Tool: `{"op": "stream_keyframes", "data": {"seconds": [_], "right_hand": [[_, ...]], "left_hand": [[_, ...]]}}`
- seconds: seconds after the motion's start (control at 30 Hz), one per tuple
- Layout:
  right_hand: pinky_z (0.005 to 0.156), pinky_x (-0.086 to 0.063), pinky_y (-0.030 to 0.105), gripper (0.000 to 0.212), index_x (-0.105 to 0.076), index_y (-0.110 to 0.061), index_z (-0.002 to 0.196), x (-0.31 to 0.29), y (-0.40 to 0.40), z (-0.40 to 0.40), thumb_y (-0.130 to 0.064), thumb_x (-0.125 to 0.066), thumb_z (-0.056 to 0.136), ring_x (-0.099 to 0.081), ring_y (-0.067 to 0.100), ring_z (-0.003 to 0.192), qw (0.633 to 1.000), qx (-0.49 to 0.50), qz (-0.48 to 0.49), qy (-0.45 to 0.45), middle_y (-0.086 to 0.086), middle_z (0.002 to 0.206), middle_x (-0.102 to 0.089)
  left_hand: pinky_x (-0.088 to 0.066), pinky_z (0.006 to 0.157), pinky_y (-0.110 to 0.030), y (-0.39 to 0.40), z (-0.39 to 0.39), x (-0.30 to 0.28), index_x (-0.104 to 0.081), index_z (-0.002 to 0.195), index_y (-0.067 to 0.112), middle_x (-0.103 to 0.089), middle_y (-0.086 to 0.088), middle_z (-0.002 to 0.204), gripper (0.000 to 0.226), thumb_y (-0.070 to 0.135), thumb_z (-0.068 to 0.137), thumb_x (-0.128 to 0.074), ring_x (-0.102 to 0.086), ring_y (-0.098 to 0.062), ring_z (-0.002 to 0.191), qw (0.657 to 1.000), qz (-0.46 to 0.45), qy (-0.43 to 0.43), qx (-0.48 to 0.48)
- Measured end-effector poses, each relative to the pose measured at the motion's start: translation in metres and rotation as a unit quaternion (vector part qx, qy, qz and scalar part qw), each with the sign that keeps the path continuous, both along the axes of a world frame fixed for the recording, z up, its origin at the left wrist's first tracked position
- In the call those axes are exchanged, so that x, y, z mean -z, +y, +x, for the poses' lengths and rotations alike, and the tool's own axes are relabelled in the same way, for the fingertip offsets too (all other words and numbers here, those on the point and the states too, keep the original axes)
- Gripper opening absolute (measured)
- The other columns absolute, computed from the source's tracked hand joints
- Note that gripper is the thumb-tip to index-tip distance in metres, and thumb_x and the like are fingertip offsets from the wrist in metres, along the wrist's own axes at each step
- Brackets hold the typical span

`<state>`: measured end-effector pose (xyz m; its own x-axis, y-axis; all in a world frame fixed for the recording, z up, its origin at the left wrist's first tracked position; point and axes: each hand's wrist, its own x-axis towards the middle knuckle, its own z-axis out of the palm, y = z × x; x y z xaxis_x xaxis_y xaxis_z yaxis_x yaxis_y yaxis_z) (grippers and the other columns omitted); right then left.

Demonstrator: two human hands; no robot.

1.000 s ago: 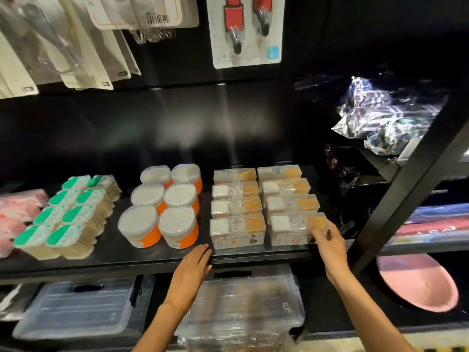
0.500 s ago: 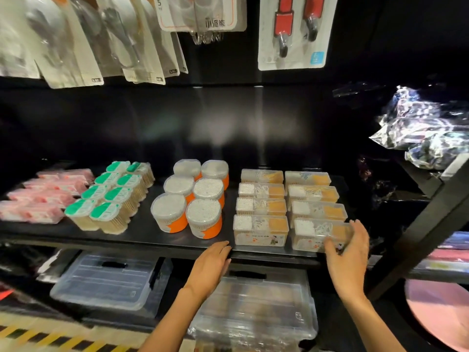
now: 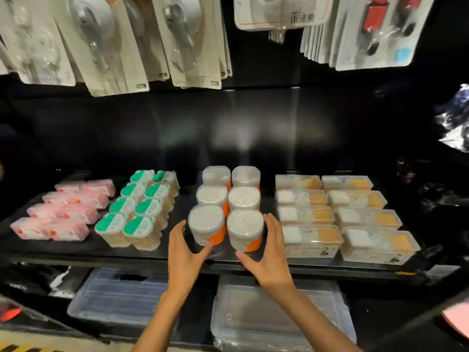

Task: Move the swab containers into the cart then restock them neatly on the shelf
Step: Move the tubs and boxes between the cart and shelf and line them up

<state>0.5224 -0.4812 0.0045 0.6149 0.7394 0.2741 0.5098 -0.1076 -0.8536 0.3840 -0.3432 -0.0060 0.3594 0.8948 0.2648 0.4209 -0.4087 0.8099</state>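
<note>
Round swab tubs with orange labels (image 3: 229,207) stand in two rows on the black shelf (image 3: 101,250). My left hand (image 3: 186,252) is spread beside the front left tub (image 3: 206,224), thumb under it, fingers along its left side. My right hand (image 3: 266,252) is spread at the right of the front right tub (image 3: 245,228). Both hands flank the front pair with straight fingers; contact is unclear. Rectangular clear swab boxes (image 3: 337,217) fill the right of the shelf. Green-lidded packs (image 3: 142,212) and pink packs (image 3: 63,209) lie to the left.
Blister-packed goods (image 3: 121,41) hang above the shelf. Clear plastic storage bins (image 3: 269,313) sit on the lower level under my arms. Crinkled foil packets (image 3: 454,123) lie at the right edge. A black upright post (image 3: 418,318) crosses the lower right corner.
My right hand left the rectangular box at the right and swung left to the round tubs. My left hand rose from the shelf edge to the front left tub. The view shifted left.
</note>
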Motion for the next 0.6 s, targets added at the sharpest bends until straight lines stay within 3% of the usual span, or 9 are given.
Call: {"op": "stream_keyframes", "data": {"seconds": [0.07,0.13,0.23,0.33,0.4,0.5,0.6], "right_hand": [[0.109,-0.003,0.003,0.106,-0.016,-0.007,0.15,0.01,0.021,-0.006,-0.028,-0.084,0.071,-0.013,0.018,0.145,0.998,0.063,-0.014,0.018,0.009,0.156,-0.015],[0.113,-0.009,0.016,0.113,-0.014,-0.007,0.15,0.017,0.037,-0.009,-0.032,-0.086,0.067,-0.015,0.021,0.145,0.992,0.118,-0.025,0.043,0.011,0.155,-0.017],[0.116,-0.019,0.032,0.12,-0.012,-0.013,0.151,0.025,0.051,-0.007,-0.036,-0.089,0.061,-0.019,0.021,0.144,0.982,0.154,-0.032,0.104,0.007,0.155,-0.019],[0.115,-0.03,0.045,0.12,-0.018,-0.014,0.15,0.028,0.057,-0.005,-0.036,-0.091,0.058,-0.028,0.02,0.142,0.975,0.172,-0.023,0.141,0.005,0.153,-0.029],[0.111,-0.036,0.046,0.108,-0.031,-0.013,0.145,0.028,0.06,-0.003,-0.031,-0.092,0.058,-0.039,0.02,0.136,0.976,0.167,-0.005,0.136,0.006,0.146,-0.04],[0.102,-0.045,0.045,0.079,-0.05,-0.013,0.13,0.028,0.063,-0.001,-0.019,-0.09,0.062,-0.054,0.017,0.122,0.983,0.137,0.028,0.12,0.005,0.129,-0.057],[0.1,-0.047,0.033,0.081,-0.05,-0.021,0.129,0.029,0.062,-0.004,-0.022,-0.091,0.059,-0.055,0.007,0.119,0.98,0.155,0.052,0.117,-0.005,0.127,-0.057]], "left_hand": [[-0.035,0.108,-0.036,0.019,0.001,0.003,-0.033,0.143,0.005,-0.04,-0.011,0.144,0.096,0.024,0.066,-0.087,-0.041,-0.022,0.131,0.999,-0.032,0.011,0.029],[-0.036,0.105,-0.025,0.029,0.004,0.002,-0.035,0.141,0.013,-0.042,-0.003,0.143,0.097,0.026,0.062,-0.089,-0.042,-0.01,0.129,0.997,-0.051,-0.009,0.062],[-0.038,0.083,0.0,0.035,0.011,-0.005,-0.042,0.117,0.046,-0.052,0.02,0.12,0.082,0.023,0.057,-0.092,-0.048,0.021,0.105,0.989,-0.068,-0.065,0.115],[-0.038,0.07,0.004,0.037,0.016,-0.009,-0.044,0.1,0.06,-0.058,0.028,0.097,0.074,0.024,0.053,-0.089,-0.05,0.028,0.093,0.986,-0.057,-0.1,0.123],[-0.038,0.068,0.004,0.04,0.018,-0.007,-0.044,0.096,0.065,-0.058,0.027,0.092,0.08,0.016,0.055,-0.09,-0.051,0.027,0.089,0.985,-0.051,-0.103,0.126],[-0.038,0.068,0.005,0.046,0.017,0.0,-0.044,0.099,0.054,-0.054,0.025,0.099,0.078,0.011,0.055,-0.091,-0.05,0.027,0.091,0.984,-0.068,-0.109,0.121],[-0.038,0.073,0.004,0.05,0.014,0.008,-0.042,0.107,0.048,-0.054,0.026,0.108,0.082,0.019,0.05,-0.094,-0.049,0.025,0.099,0.984,-0.091,-0.107,0.112]]}}
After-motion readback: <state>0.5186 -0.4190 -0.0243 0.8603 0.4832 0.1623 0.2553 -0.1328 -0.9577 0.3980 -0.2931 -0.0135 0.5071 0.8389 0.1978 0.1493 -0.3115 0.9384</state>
